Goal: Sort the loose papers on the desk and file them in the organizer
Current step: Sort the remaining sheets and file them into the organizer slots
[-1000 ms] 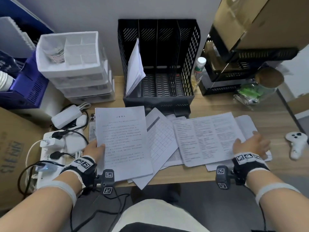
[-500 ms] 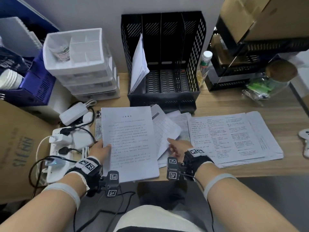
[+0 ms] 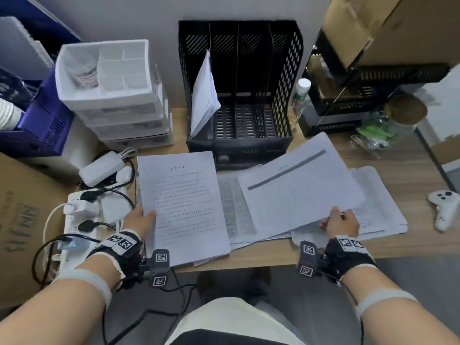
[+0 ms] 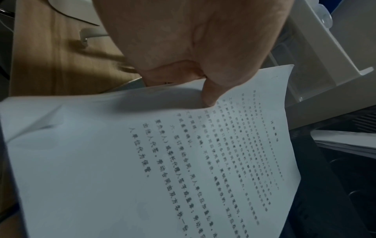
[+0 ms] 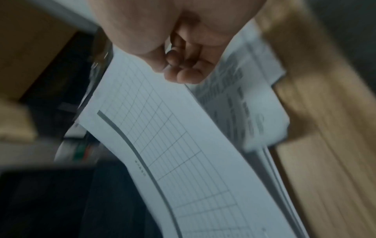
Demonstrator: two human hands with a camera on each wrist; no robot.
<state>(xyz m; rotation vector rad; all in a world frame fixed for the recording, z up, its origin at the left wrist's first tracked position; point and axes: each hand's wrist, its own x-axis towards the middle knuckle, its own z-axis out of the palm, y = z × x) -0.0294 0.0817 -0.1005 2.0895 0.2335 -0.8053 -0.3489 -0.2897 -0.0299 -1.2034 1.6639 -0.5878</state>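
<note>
My left hand [image 3: 139, 220] pinches the left edge of a stack of printed text pages [image 3: 181, 205], thumb on top, as the left wrist view shows [image 4: 207, 96]. My right hand [image 3: 341, 220] grips the near edge of a gridded sheet with a dark bar [image 3: 298, 185], held just above the pile of loose papers [image 3: 373, 210] at the right; its fingers [image 5: 183, 72] curl round the edge of that gridded sheet [image 5: 173, 145]. More sheets [image 3: 236, 207] lie flat between the two. The black mesh organizer [image 3: 286, 70] stands behind, with several papers [image 3: 204, 95] leaning in its left slot.
White stacked drawers [image 3: 112, 95] and a power strip with plugs [image 3: 87, 207] sit at the left. A white game controller [image 3: 445, 207] lies at the right edge. A bottle [image 3: 301, 93], black racks and a cardboard box [image 3: 388, 28] crowd the back right.
My right hand went from the right pile to the gridded sheet in the middle, took hold of it, and has carried it to the right over the pile. The left hand kept its hold.
</note>
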